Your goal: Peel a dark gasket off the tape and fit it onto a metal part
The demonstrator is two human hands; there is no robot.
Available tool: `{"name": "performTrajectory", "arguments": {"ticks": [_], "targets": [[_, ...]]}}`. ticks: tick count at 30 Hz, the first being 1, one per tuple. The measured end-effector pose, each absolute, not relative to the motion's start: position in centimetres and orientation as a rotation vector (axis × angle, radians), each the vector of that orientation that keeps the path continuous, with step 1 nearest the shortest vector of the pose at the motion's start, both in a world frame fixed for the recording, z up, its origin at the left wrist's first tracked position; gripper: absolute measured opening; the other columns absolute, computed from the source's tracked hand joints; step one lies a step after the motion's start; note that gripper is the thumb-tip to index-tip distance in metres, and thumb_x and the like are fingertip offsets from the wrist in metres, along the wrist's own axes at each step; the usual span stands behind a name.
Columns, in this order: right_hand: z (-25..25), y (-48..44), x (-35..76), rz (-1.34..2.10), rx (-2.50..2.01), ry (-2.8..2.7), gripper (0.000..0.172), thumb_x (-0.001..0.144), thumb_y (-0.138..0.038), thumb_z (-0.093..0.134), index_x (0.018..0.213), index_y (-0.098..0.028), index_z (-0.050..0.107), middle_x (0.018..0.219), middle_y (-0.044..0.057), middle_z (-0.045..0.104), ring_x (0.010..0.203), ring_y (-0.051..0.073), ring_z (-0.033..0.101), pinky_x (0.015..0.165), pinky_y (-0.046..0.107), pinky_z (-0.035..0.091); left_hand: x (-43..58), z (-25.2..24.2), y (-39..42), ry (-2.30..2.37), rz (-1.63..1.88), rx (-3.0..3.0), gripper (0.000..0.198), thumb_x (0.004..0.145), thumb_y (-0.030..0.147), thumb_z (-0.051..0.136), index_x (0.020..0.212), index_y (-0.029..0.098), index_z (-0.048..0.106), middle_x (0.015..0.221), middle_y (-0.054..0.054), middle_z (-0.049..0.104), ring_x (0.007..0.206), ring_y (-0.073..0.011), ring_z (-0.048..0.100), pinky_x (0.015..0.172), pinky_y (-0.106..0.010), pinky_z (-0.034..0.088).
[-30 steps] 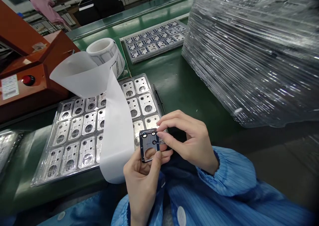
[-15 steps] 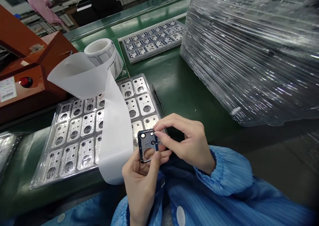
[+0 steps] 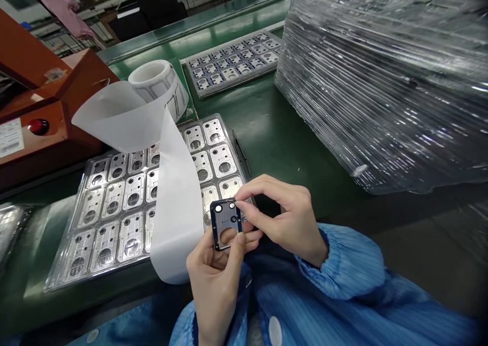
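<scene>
Silver inside a dark border (image 3: 214, 230), the plate (image 3: 224, 220) sits pinched in my left hand (image 3: 215, 275); my right hand's (image 3: 287, 211) thumb and forefinger nearly meet at its upper corner, grip unclear. I judge its border largely on; the near tray's (image 3: 59, 273) visible plates (image 3: 133, 187) are bare, the far tray's (image 3: 231, 84) mostly bordered.

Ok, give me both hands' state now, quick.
Left hand: closed, holding the small dark-rimmed plate.
Right hand: closed in a pinch at the plate's upper right corner; whether gripping it, unclear.
</scene>
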State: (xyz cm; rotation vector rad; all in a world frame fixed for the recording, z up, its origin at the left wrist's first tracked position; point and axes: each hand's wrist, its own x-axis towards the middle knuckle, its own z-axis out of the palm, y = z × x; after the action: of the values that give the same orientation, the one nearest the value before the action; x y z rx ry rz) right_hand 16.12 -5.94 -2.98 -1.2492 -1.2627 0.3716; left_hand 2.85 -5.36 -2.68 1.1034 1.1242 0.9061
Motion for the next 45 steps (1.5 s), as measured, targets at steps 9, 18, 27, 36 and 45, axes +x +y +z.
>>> {"name": "performTrajectory", "arguments": {"ticks": [9, 18, 27, 36, 45], "targets": [[-3.1, -6.0, 15.8, 0.391, -1.268, -1.253, 0.009, 0.079, -0.003, 0.063, 0.078, -0.011, 0.064, 0.074, 0.003, 0.066, 0.072, 0.013, 0.061, 0.069, 0.025, 0.049, 2.8, -2.7, -5.5, 1.094, 0.903, 1.082, 0.011, 0.072, 0.021, 0.074, 0.08, 0.016, 0.07, 0.07, 0.002, 0.073, 0.065, -0.0129, 0.071, 0.066, -0.013, 0.058], [-3.2, -6.0, 16.0, 0.508, -1.255, -1.178, 0.035, 0.079, -0.005, 0.064, 0.113, -0.012, 0.059, 0.077, -0.002, 0.068, 0.069, 0.009, 0.062, 0.076, 0.021, 0.049, 2.6, -2.9, -5.3, 1.118, 0.873, 1.074, 0.015, 0.072, 0.024, 0.074, 0.082, 0.014, 0.07, 0.075, -0.002, 0.074, 0.069, -0.0164, 0.072, 0.066, -0.016, 0.059], [-3.2, -5.9, 16.5, 0.777, -1.163, -1.051, 0.014, 0.084, -0.013, 0.061, 0.097, -0.011, 0.063, 0.074, 0.001, 0.067, 0.071, 0.012, 0.063, 0.072, 0.024, 0.049, 2.4, -3.1, -5.4, 1.135, 0.839, 1.058, 0.018, 0.071, 0.024, 0.075, 0.083, 0.012, 0.068, 0.078, -0.005, 0.074, 0.07, -0.0185, 0.072, 0.065, -0.018, 0.06], [-3.1, -5.9, 16.7, 0.791, -1.06, -1.047, 0.015, 0.079, -0.005, 0.059, 0.091, -0.013, 0.061, 0.072, -0.002, 0.059, 0.069, 0.009, 0.057, 0.066, 0.02, 0.046, 2.4, -2.7, -5.4, 1.081, 0.802, 1.1, 0.015, 0.073, 0.022, 0.071, 0.084, 0.012, 0.068, 0.073, -0.005, 0.074, 0.058, -0.014, 0.07, 0.058, -0.016, 0.058], [-3.1, -6.3, 17.1, 0.871, -1.035, -1.057, 0.014, 0.079, -0.012, 0.055, 0.093, -0.015, 0.057, 0.064, -0.003, 0.054, 0.061, 0.01, 0.051, 0.063, 0.024, 0.045, 2.5, -3.1, -5.5, 1.057, 0.973, 1.036, 0.014, 0.077, 0.023, 0.067, 0.084, 0.014, 0.059, 0.062, -0.001, 0.069, 0.042, -0.0109, 0.061, 0.038, -0.016, 0.05]]}}
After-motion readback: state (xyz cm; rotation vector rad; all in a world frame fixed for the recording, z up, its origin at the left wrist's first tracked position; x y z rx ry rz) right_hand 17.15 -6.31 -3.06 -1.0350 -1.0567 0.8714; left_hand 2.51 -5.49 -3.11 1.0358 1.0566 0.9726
